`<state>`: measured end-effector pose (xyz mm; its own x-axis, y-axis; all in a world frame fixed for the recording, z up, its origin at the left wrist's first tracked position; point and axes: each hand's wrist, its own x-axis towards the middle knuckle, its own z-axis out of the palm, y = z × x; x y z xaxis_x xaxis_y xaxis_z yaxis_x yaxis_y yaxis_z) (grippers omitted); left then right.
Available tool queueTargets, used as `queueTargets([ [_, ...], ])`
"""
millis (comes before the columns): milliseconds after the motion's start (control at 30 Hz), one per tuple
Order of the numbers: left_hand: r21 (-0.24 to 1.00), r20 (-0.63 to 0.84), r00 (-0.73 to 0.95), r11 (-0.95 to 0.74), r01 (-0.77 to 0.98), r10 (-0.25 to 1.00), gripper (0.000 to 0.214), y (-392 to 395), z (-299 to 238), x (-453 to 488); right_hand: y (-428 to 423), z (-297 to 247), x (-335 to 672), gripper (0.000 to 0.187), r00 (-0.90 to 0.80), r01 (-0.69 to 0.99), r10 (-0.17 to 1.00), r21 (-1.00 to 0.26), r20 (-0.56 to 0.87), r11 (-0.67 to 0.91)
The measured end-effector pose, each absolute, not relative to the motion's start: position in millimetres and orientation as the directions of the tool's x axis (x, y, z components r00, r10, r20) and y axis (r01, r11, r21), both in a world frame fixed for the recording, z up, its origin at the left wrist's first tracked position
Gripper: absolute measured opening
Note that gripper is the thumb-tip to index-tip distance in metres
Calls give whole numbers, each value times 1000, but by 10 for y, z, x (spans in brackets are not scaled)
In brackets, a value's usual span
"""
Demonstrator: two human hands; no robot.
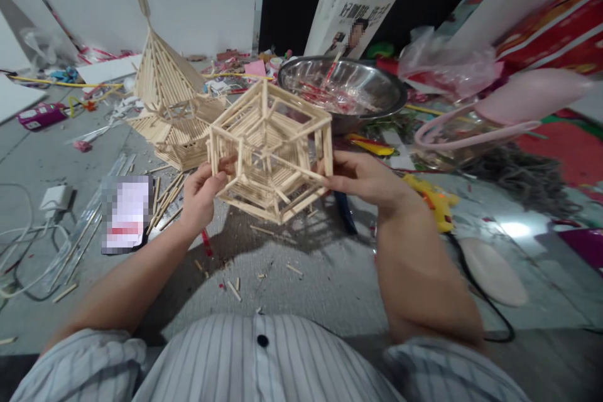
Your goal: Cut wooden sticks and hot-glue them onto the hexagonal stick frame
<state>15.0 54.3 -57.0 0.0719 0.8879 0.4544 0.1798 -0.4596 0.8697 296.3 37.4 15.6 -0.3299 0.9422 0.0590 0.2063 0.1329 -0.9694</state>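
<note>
Between my two hands a six-sided wooden stick frame (pixel 277 208) is held up over the table, tilted so its open, spoked side faces me. My left hand (pixel 200 198) pinches its left edge, thumb in front and fingers partly hidden behind the sticks. At the right edge, my right hand (pixel 362 179) grips an upright post between thumb and fingers. Behind and left stands a pagoda-like stick model (pixel 164 75) with a pointed roof. Loose sticks (pixel 167 201) lie near my left hand, beside a phone (pixel 127 210).
A steel bowl (pixel 400 97) with clear and red wrappers stands behind the frame. A yellow glue gun (pixel 436 201) with a black cord lies right of my right forearm. A white charger (pixel 56 200) with cables is at left. A pink-lidded container (pixel 471 129) lies at right.
</note>
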Motion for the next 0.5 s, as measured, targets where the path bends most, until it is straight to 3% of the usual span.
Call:
queueTargets([
  [167,971,238,162,-233,-49,958,23,494,-380,184,324,192,3197,44,-535,333,839,-938,-100,101],
  [367,999,-19,235,30,-45,972,23,508,-196,182,354,199,3209,51,-508,618,763,-786,-399,0],
  [500,989,-132,315,144,-15,940,16,583,-162,120,356,197,3134,56,-516,689,669,-723,-535,-47],
])
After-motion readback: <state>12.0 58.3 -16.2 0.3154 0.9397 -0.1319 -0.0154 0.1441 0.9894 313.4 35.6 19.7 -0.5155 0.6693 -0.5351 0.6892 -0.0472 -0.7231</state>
